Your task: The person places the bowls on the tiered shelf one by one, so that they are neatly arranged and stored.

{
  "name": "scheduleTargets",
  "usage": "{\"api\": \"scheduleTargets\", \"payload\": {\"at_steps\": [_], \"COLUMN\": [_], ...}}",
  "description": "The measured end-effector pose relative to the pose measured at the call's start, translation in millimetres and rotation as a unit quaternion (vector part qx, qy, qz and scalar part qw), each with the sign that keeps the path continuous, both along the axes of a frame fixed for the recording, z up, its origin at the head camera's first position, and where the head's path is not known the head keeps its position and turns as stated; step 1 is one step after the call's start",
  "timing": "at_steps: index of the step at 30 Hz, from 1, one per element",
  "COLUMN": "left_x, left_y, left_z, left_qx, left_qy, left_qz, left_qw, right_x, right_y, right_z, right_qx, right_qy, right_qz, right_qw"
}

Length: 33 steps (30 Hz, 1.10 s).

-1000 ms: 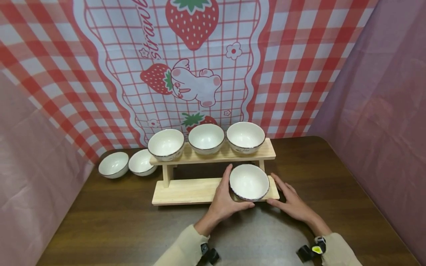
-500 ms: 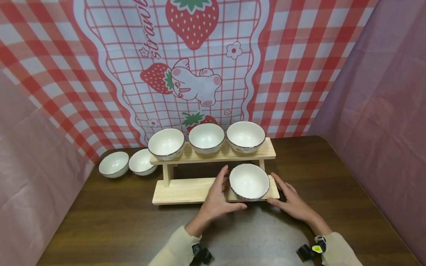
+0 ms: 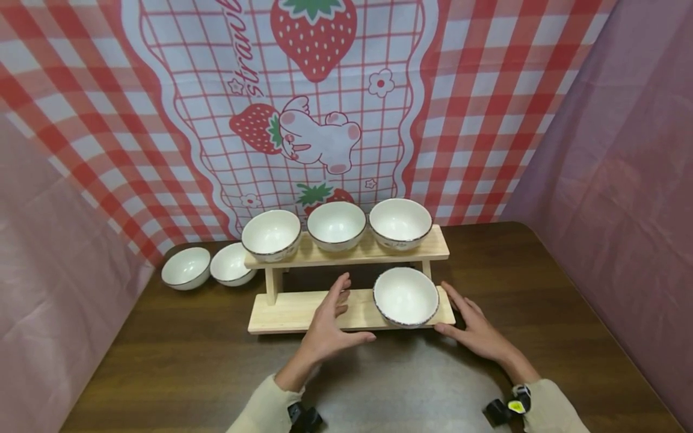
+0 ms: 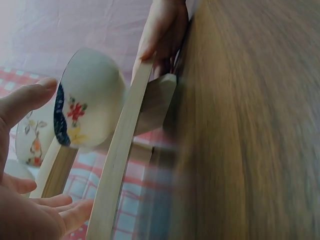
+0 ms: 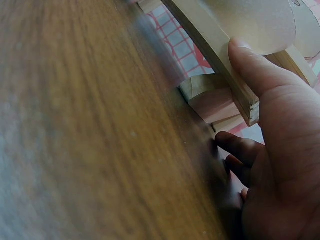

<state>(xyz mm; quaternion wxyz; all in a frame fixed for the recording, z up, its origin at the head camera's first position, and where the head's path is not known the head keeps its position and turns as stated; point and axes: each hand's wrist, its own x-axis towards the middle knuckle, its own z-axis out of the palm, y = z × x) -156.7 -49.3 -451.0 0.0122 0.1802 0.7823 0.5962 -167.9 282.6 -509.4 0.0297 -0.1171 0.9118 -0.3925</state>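
Note:
In the head view a white bowl point(image 3: 406, 297) with a dark rim stands at the right of the lower step of a two-tier wooden stand point(image 3: 303, 313). My left hand point(image 3: 325, 331) hovers in front of the lower step, left of this bowl and apart from it, thumb and fingers spread. Red and yellow flowers show on the bowl point(image 4: 92, 100) in the left wrist view. At the stand's right end, my right hand point(image 3: 476, 334) holds the corner of the lower plank, its thumb point(image 5: 245, 55) on the front edge and its other fingers lower down.
On the upper step three white bowls stand in a row: left point(image 3: 271, 235), middle point(image 3: 336, 225) and right point(image 3: 400, 223). Two more bowls, one point(image 3: 186, 269) and another point(image 3: 231, 264), are on the brown table point(image 3: 178, 361) at the left. A checked strawberry cloth point(image 3: 476, 120) hangs behind.
My left hand has let go of the lower bowl and moved left, away from it. The bowl and my right hand have stayed in place.

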Motion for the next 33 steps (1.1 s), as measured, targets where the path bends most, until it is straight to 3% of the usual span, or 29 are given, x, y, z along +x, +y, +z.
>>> {"api": "scheduleTargets", "payload": {"at_steps": [17,27,33], "left_x": [12.3,16.8,20.1], "left_y": [-65.4,-101.0,-123.4], "left_z": [-1.4,2.7,4.6], "left_qx": [-0.023,-0.023,-0.008], "left_qy": [0.025,0.037,0.027], "left_qz": [0.084,0.155,0.188], "left_qw": [0.9959,0.9870,0.9817], "right_x": [0.4,0.4,0.0], "right_y": [-1,-1,0], "right_z": [-0.5,-0.4,-0.3], "right_qx": [-0.004,-0.008,-0.008], "right_qy": [0.001,0.009,0.008], "right_qz": [0.000,0.004,0.005], "right_qw": [1.0000,0.9999,0.9999]}}
